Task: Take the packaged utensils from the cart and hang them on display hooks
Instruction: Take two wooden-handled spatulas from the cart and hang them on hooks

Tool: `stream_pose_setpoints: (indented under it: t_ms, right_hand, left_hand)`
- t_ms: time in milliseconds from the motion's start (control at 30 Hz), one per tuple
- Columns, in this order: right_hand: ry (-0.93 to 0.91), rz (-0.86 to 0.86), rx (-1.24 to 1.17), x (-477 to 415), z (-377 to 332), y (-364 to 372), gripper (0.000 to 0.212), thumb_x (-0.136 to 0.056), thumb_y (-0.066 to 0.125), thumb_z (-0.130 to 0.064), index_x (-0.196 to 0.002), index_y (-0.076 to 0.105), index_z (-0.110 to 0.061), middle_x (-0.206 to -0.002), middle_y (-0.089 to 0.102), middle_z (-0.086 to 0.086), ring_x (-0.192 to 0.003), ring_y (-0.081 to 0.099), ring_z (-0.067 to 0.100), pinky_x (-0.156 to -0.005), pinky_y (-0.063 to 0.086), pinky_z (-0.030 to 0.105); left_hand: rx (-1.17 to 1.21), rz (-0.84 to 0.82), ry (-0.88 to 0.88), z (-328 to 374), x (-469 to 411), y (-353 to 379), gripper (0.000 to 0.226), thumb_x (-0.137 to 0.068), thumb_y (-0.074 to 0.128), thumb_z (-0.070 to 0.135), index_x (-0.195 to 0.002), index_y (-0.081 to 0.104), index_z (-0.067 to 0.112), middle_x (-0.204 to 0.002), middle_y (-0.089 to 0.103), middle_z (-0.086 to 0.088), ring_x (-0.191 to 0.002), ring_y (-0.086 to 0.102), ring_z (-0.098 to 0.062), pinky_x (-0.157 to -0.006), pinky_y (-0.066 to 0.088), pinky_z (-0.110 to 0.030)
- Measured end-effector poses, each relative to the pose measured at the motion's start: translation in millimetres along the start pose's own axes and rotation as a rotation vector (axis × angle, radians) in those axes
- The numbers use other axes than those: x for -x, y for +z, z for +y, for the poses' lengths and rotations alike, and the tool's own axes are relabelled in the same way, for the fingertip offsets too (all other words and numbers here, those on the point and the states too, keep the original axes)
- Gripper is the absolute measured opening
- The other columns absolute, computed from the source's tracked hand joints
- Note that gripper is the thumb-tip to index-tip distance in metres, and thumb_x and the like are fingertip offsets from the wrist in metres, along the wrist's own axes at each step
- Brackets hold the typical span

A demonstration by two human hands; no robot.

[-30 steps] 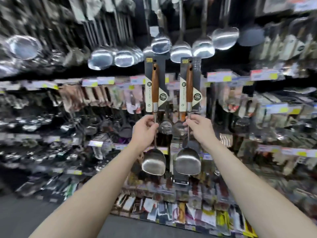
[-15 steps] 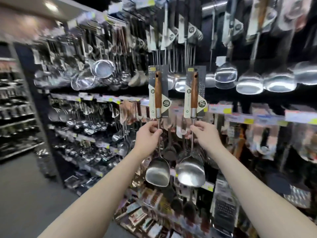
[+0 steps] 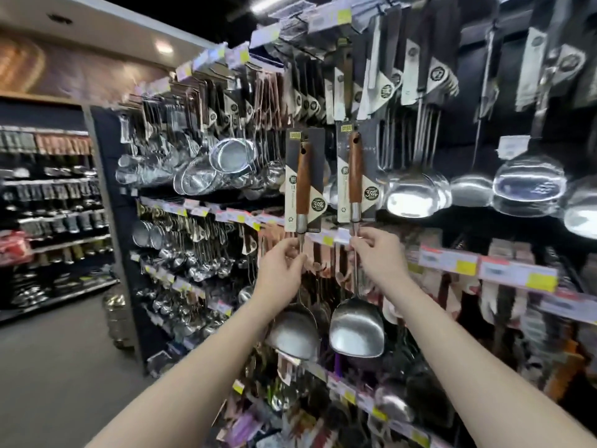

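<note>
I hold two packaged steel spatulas upright in front of the display wall, each with a wooden handle on a dark-and-cream card. My left hand (image 3: 282, 270) pinches the metal shaft of the left spatula (image 3: 303, 185), whose blade hangs below my wrist. My right hand (image 3: 378, 257) grips the shaft of the right spatula (image 3: 355, 176), its blade (image 3: 357, 331) showing between my forearms. Both cards reach up just below the top row of display hooks (image 3: 326, 24), where similar packaged utensils hang. The cart is out of view.
Rows of hanging ladles (image 3: 416, 195), strainers (image 3: 232, 156) and skimmers fill the wall, with price-tag rails (image 3: 484, 263) between rows. An aisle floor (image 3: 58, 367) opens to the left, with another shelving unit (image 3: 48, 205) beyond.
My view has swung up and to the left, bringing the top hooks and the left aisle into sight. Both hands have raised the spatulas, keeping the same grips.
</note>
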State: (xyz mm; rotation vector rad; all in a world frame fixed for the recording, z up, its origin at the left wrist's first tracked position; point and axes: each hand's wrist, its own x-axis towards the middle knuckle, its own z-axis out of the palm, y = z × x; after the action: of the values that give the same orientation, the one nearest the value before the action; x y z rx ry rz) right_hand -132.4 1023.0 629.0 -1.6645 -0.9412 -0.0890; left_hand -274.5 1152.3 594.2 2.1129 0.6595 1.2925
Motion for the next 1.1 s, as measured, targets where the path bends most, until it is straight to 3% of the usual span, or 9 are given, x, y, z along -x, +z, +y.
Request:
stream_pose_setpoints:
  t_ms: [100,233,400,500,600,667,833,967,1100]
  right_hand:
    - [-0.051,-0.011,-0.007,-28,-7,20,0.018,-0.092,0.064,-0.016,-0.091,0.073,0.000,-0.082,0.077,0.011,-0.067,0.073,0.011,-0.082,0.059,0.050]
    - [-0.090,-0.025,0.022,-54,-18,45,0.019,-0.094,0.062,-0.012,-0.087,0.071,0.004,-0.071,0.072,-0.004,-0.053,0.061,-0.015,-0.061,0.047,0.008]
    - [-0.038,-0.068,-0.064,-84,-30,82,0.018,-0.095,0.059,-0.006,-0.081,0.070,-0.005,-0.074,0.075,0.001,-0.059,0.070,0.011,-0.071,0.058,0.036]
    - [-0.003,-0.059,-0.113,-101,-34,106,0.016,-0.098,0.059,-0.006,-0.099,0.071,0.005,-0.078,0.076,0.007,-0.062,0.071,0.019,-0.079,0.062,0.046]
    - [0.046,0.003,-0.131,-115,-39,130,0.017,-0.099,0.060,-0.007,-0.108,0.073,-0.002,-0.086,0.077,0.015,-0.068,0.070,0.023,-0.065,0.063,0.036]
    - [0.061,0.047,-0.118,-125,-44,147,0.015,-0.100,0.059,-0.009,-0.101,0.074,-0.007,-0.087,0.076,0.016,-0.068,0.069,0.022,-0.049,0.053,0.022]
    - [0.115,0.185,-0.098,-154,-56,188,0.023,-0.097,0.059,-0.013,-0.079,0.072,-0.017,-0.079,0.075,0.010,-0.062,0.069,0.019,-0.060,0.054,0.032]
    - [0.130,0.262,-0.060,-168,-71,202,0.027,-0.097,0.059,-0.011,-0.073,0.071,-0.014,-0.072,0.075,0.003,-0.062,0.070,0.020,-0.073,0.060,0.044]
    - [0.133,0.320,-0.046,-176,-83,205,0.027,-0.097,0.056,-0.007,-0.074,0.069,-0.012,-0.072,0.071,0.008,-0.062,0.066,0.021,-0.070,0.059,0.041]
  left_hand:
    - [-0.028,0.044,0.030,-12,-21,-7,0.025,-0.098,0.066,0.011,-0.123,0.067,0.009,-0.091,0.066,0.007,-0.075,0.059,-0.002,-0.069,0.042,-0.002]
    - [-0.014,0.056,0.031,-29,-50,-17,0.023,-0.097,0.067,0.011,-0.120,0.070,0.013,-0.095,0.070,0.005,-0.078,0.062,-0.001,-0.077,0.046,-0.010]
    - [0.030,0.040,0.024,-57,-92,-28,0.021,-0.098,0.067,0.016,-0.119,0.068,0.014,-0.080,0.061,0.016,-0.063,0.057,0.007,-0.066,0.042,-0.009]
    - [0.071,0.025,0.078,-79,-121,-35,0.016,-0.098,0.066,0.014,-0.111,0.063,0.023,-0.082,0.062,0.013,-0.068,0.064,0.003,-0.067,0.044,-0.007]
    - [0.145,-0.017,0.135,-107,-158,-39,0.019,-0.097,0.065,0.013,-0.115,0.065,0.020,-0.086,0.069,0.000,-0.077,0.073,-0.021,-0.076,0.057,-0.033]
    - [0.199,-0.061,0.141,-122,-183,-44,0.020,-0.096,0.066,0.012,-0.116,0.068,0.017,-0.080,0.068,0.003,-0.072,0.072,-0.018,-0.078,0.058,-0.037]
    - [0.254,-0.140,0.230,-152,-241,-50,0.022,-0.092,0.072,0.009,-0.104,0.067,0.028,-0.070,0.062,0.013,-0.057,0.056,0.009,-0.065,0.045,-0.007]
    - [0.308,-0.244,0.264,-169,-273,-46,0.021,-0.092,0.073,0.013,-0.113,0.072,0.016,-0.072,0.063,0.011,-0.055,0.055,0.009,-0.062,0.042,-0.008]
    - [0.431,-0.333,0.254,-169,-289,-42,0.020,-0.092,0.071,0.007,-0.112,0.070,0.010,-0.072,0.064,0.004,-0.052,0.057,0.012,-0.059,0.042,-0.005]
